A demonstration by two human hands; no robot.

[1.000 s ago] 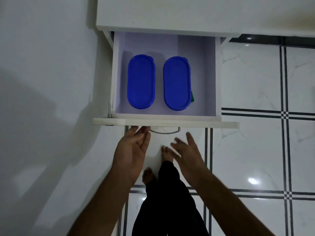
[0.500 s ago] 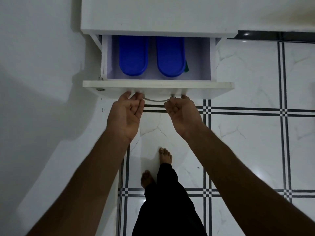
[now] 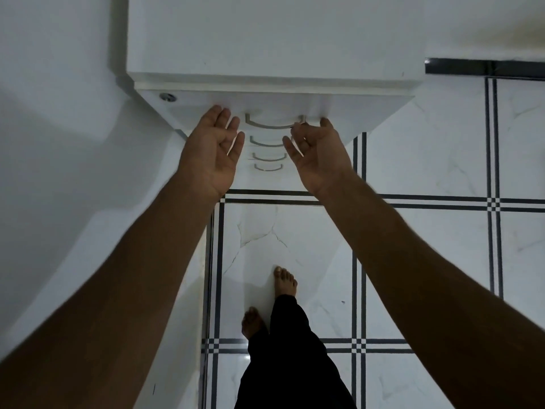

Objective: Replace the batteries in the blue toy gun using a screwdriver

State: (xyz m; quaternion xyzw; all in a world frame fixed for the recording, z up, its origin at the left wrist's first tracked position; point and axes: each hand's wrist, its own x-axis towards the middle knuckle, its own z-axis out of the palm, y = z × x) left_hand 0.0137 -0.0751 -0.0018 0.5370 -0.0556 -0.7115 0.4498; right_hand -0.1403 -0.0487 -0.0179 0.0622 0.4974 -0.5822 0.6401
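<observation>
The white top drawer (image 3: 362,110) of a white drawer cabinet (image 3: 265,36) is pushed in, so its inside is hidden. My left hand (image 3: 211,152) is flat, fingers apart, fingertips against the drawer front left of the curved metal handle (image 3: 272,123). My right hand (image 3: 320,156) is held open just right of the handle, fingertips near the front. Both hands hold nothing. No blue toy gun, screwdriver or batteries are in view.
Three more drawer handles (image 3: 267,156) line up below the top one. A white wall (image 3: 59,143) runs along the left. The floor is white tile with dark stripes (image 3: 427,199). My bare feet (image 3: 284,281) and dark trouser leg stand below.
The drawer, open with two blue lidded containers inside, has been pushed in by both hands. The containers are now out of sight.
</observation>
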